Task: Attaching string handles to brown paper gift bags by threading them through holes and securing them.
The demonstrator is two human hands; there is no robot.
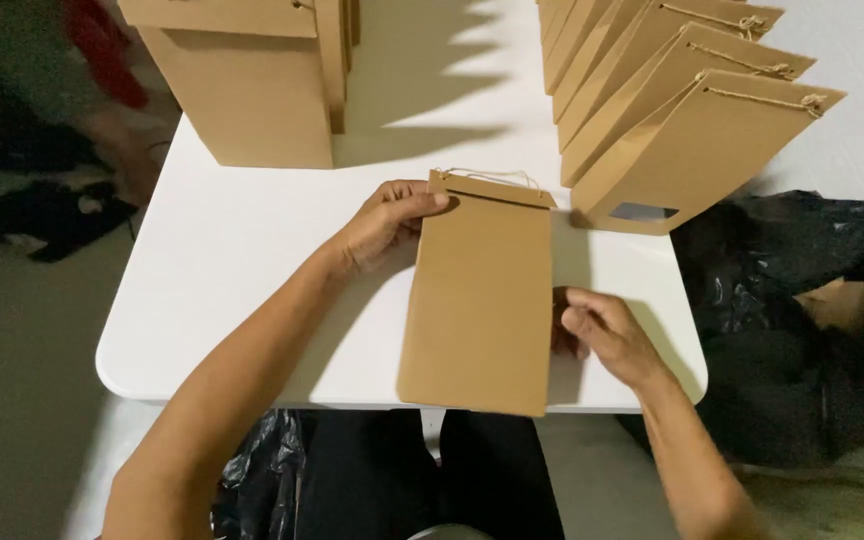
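Head view: a flat brown paper bag [479, 300] lies on a white table [222, 260]. The left hand [384, 225] pinches its top left corner; the right hand [597, 335] grips its right edge. More folded bags [687, 120] lean behind.

Your own body, as seen from the head camera:

- Left hand [387, 222]: bare, no glove, no ring or band that shows
- Right hand [600, 335]: bare, no glove, no ring that shows
- Forearms: both bare to the bottom edge of the picture; no sleeve, cuff, watch or bracelet in view
- Fingernails: short and plain where they show on your left hand; too small to tell on the right
- Lower body: dark, near-black clothing between your forearms, its cut and fabric lost in shadow
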